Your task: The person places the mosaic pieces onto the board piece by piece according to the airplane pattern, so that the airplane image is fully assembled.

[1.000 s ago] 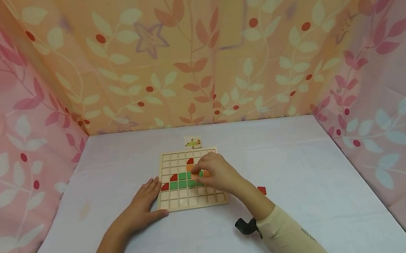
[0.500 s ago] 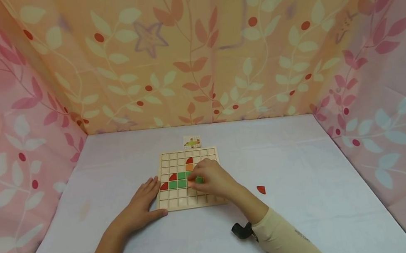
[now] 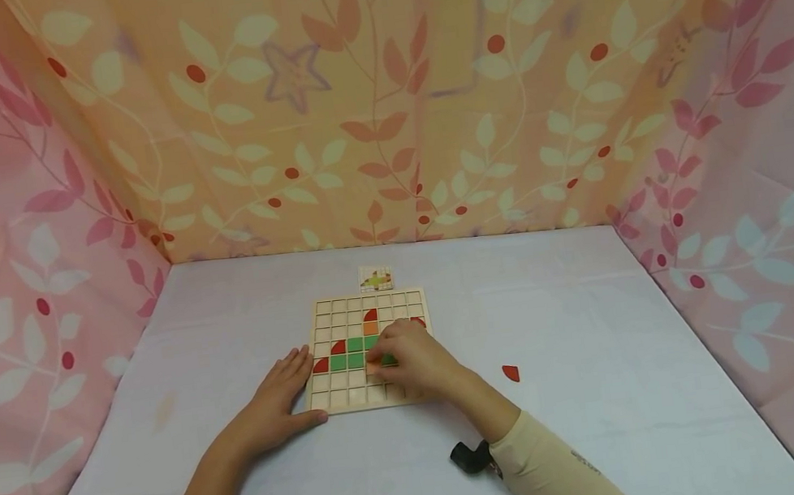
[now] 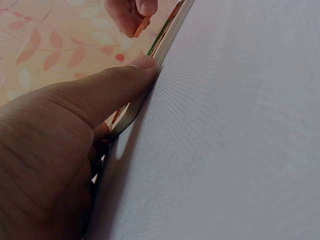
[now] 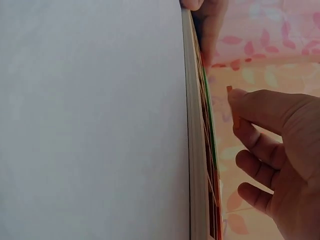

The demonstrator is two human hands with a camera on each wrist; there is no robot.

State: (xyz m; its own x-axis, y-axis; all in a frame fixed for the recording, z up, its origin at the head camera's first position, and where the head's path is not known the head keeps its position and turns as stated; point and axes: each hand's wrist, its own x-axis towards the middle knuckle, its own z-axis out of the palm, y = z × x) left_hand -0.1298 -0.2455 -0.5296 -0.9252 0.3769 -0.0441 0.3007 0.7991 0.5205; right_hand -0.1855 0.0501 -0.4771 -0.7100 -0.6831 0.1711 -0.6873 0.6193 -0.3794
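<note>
A wooden grid board point(image 3: 341, 401) lies flat on the white table. Green square tiles point(image 3: 355, 344), red quarter-round tiles point(image 3: 338, 347) and an orange square tile point(image 3: 371, 328) sit in its cells. My left hand point(image 3: 271, 405) rests along the board's left side, thumb at the front edge and fingers extended. Over the middle of the board, my right hand point(image 3: 417, 359) pinches another orange tile point(image 5: 237, 120) between thumb and index finger. The right wrist view has this tile standing on edge, apart from the board. My right hand covers part of the pattern.
Behind the board lies a small picture card point(image 3: 375, 278) with a coloured pattern on a grid. One loose red quarter-round tile point(image 3: 511, 373) is on the table to the right. Patterned cloth point(image 3: 382, 118) encloses the table at the back and sides.
My right hand has moved slightly left and toward me, keeping the orange tile pinched. A red tile near the board's right edge has come into view. My left hand stays put.
</note>
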